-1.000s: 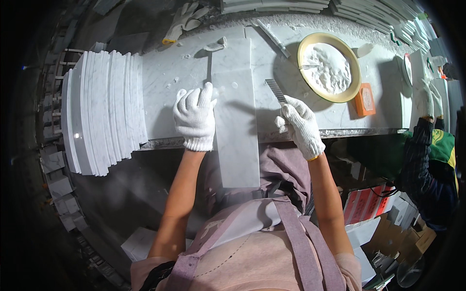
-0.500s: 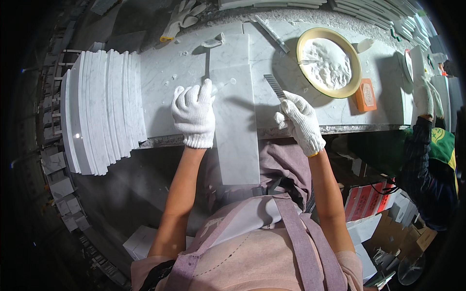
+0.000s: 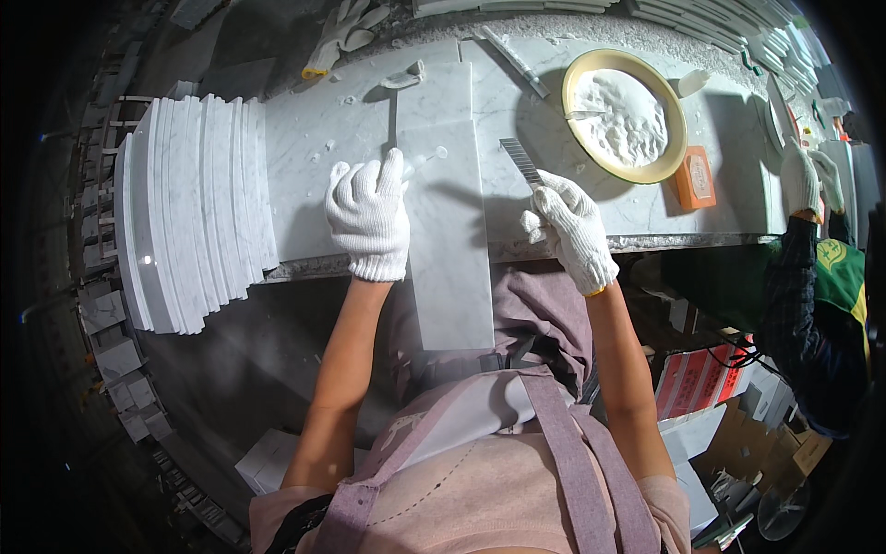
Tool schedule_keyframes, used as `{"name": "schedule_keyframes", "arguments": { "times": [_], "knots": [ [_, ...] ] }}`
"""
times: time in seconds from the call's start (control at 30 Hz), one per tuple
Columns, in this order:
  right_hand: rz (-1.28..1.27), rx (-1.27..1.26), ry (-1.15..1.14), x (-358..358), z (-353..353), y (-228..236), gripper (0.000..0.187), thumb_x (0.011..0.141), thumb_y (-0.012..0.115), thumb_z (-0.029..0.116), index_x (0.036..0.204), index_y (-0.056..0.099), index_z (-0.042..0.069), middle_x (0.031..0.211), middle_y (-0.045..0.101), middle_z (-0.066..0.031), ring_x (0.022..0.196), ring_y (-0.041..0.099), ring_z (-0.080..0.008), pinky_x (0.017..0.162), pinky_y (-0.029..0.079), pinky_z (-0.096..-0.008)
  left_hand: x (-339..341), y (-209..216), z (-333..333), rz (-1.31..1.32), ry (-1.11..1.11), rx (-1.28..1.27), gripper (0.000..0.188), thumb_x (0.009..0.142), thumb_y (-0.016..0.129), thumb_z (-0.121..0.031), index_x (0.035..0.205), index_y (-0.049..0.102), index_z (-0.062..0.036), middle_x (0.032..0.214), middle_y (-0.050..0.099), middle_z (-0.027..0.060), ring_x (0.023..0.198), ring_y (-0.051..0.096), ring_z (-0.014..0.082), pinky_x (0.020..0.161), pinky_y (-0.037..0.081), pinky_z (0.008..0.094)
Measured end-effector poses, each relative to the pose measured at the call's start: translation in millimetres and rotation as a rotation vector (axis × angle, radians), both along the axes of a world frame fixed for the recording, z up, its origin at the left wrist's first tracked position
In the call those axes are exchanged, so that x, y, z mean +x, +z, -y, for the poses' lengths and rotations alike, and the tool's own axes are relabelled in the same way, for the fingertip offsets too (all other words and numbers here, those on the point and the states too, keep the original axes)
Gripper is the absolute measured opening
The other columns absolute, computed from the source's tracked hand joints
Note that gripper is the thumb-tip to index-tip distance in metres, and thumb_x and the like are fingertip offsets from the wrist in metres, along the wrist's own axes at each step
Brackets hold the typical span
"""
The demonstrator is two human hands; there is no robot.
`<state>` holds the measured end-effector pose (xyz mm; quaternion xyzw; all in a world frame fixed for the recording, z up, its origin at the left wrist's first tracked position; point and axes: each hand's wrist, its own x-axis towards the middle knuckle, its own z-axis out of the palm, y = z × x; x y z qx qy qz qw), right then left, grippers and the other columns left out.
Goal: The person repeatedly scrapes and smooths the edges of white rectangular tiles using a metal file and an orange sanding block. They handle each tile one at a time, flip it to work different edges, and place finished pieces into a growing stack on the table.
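Note:
My left hand (image 3: 370, 217), in a white knitted glove, rests at the left edge of a long pale marble slab (image 3: 452, 295). Its fingers are bent, and a small translucent piece (image 3: 426, 162) with a rounded end juts from them over the slab. My right hand (image 3: 574, 222), gloved too, pinches a narrow dark ribbed strip (image 3: 520, 161) that points up and left, apart from the slab. The slab overhangs the bench's near edge toward my lap, and its far end meets another marble piece (image 3: 434, 92).
A yellow-rimmed basin (image 3: 680, 138) of white powder stands at right, near an orange box (image 3: 696, 178) and a small translucent bottle (image 3: 692, 84). Stacked marble slabs (image 3: 198, 208) line the left. Gloves (image 3: 343, 37) lie at the back. A co-worker's gloved hands (image 3: 812, 180) are at far right.
My hands, the ribbed strip and the slab hold almost the same places. At far right the co-worker's gloved hands have shifted, and the pale panel by them has tilted.

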<state>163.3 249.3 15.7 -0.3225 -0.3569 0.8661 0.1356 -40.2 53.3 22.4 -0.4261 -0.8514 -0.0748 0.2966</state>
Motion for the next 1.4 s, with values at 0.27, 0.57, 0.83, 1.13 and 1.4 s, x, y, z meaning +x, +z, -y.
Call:
{"name": "schedule_keyframes", "arguments": {
  "times": [0.27, 0.57, 0.83, 1.13, 1.4],
  "knots": [
    [0.044, 0.054, 0.016, 0.6, -1.1, -4.9, 0.036, 0.104, 0.067, 0.01, 0.136, 0.06, -0.006, 0.095, 0.065, -0.004, 0.077, 0.061, -0.0109, 0.071, 0.06, -0.0293, 0.0, 0.0, -1.3, -0.005, -0.01, 0.008, 0.06, 0.059, 0.095, -0.019, 0.117, 0.077, -0.0205, 0.101, 0.066, -0.0014, 0.104, 0.064, 0.02, 0.107, 0.052, 0.0479],
    [-0.016, -0.013, 0.005, 0.9, 0.1, -0.8, 0.037, 0.105, 0.067, 0.011, 0.136, 0.06, -0.006, 0.094, 0.065, -0.0039, 0.076, 0.062, -0.011, 0.069, 0.059, -0.0285, 0.7, -1.3, -0.7, -0.006, 0.003, -0.004, 0.061, 0.06, 0.095, -0.021, 0.118, 0.077, -0.021, 0.102, 0.066, -0.0011, 0.106, 0.063, 0.0197, 0.109, 0.051, 0.0469],
    [-0.015, -0.005, -0.001, 0.1, 0.3, 0.6, 0.038, 0.104, 0.068, 0.013, 0.136, 0.059, -0.005, 0.093, 0.065, -0.0036, 0.075, 0.063, -0.0117, 0.067, 0.059, -0.0272, 0.0, -1.4, -1.2, -0.003, 0.004, 0.009, 0.06, 0.06, 0.095, -0.02, 0.117, 0.077, -0.0209, 0.1, 0.067, -0.0009, 0.104, 0.065, 0.0205, 0.109, 0.051, 0.0465],
    [-0.028, -0.032, -0.021, 0.4, 1.3, 2.0, 0.039, 0.104, 0.069, 0.013, 0.137, 0.059, -0.005, 0.092, 0.064, -0.0031, 0.074, 0.064, -0.0131, 0.066, 0.057, -0.0261, -1.1, -4.4, 0.9, 0.047, 0.012, 0.021, 0.06, 0.062, 0.094, -0.018, 0.119, 0.077, -0.0215, 0.104, 0.07, -0.0009, 0.105, 0.066, 0.0212, 0.109, 0.051, 0.0468],
    [-0.044, -0.014, 0.006, 0.2, -0.3, -5.6, 0.038, 0.104, 0.068, 0.012, 0.137, 0.059, -0.004, 0.091, 0.064, -0.0031, 0.072, 0.065, -0.0141, 0.06, 0.056, -0.0261, -0.2, -13.8, 12.3, 0.56, 0.242, 0.352, 0.049, 0.08, 0.088, -0.011, 0.125, 0.073, -0.0163, 0.125, 0.066, 0.0086, 0.119, 0.062, 0.0273, 0.103, 0.052, 0.0436]
  ]
}}
